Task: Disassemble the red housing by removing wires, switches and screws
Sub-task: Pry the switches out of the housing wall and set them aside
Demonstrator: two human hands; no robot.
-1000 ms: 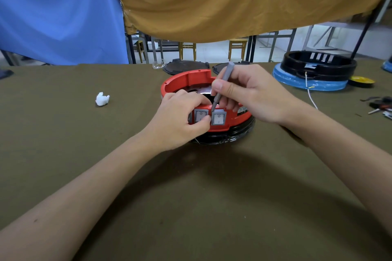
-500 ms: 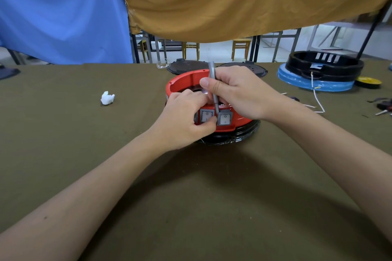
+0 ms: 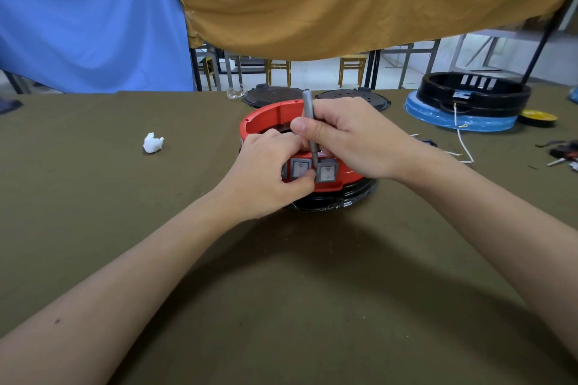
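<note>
The round red housing (image 3: 269,117) sits on a black base (image 3: 337,200) in the middle of the olive table. Two grey rocker switches face me on its front wall. My left hand (image 3: 266,178) pinches the left switch (image 3: 299,168) between thumb and fingers. A thin grey tool (image 3: 308,112) stands nearly upright in the grip of my right hand (image 3: 350,137), its tip down between the two switches beside the right switch (image 3: 327,172). The inside of the housing is mostly hidden by my hands.
A crumpled white scrap (image 3: 153,143) lies to the left. Two dark lids (image 3: 269,96) lie behind the housing. At the right stand a black ring on a blue base (image 3: 459,116), a white wire (image 3: 464,147), a yellow disc (image 3: 538,117) and small tools (image 3: 563,155).
The grey tool has swung from leaning right to nearly upright, and its tip has stayed between the switches. My left hand has kept its hold on the left switch.
</note>
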